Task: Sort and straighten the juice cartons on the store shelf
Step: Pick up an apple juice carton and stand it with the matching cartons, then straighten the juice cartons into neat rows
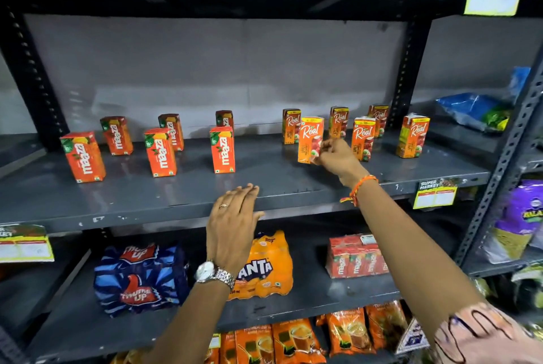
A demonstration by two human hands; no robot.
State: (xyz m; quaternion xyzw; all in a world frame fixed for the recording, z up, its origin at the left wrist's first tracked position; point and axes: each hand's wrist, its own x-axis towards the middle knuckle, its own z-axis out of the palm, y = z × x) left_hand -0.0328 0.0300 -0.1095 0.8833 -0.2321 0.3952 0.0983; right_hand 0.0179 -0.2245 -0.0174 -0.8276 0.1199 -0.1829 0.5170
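Note:
Several orange Maaza cartons [160,152] stand in two loose rows on the left half of the grey metal shelf [264,184]. Several Real juice cartons [412,136] stand on the right half. My right hand [336,158] is shut on the lower right corner of one front Real carton [308,136], which stands upright on the shelf. My left hand [233,225] lies flat with fingers together on the shelf's front edge, holding nothing.
On the shelf below sit a Thums Up pack [138,278], a Fanta pack [270,269] and a wrapped Maaza multipack [357,256]. Orange pouches [296,340] fill the lowest shelf. Price tags [435,193] hang from shelf edges. Blue bags [476,111] lie on the neighbouring rack.

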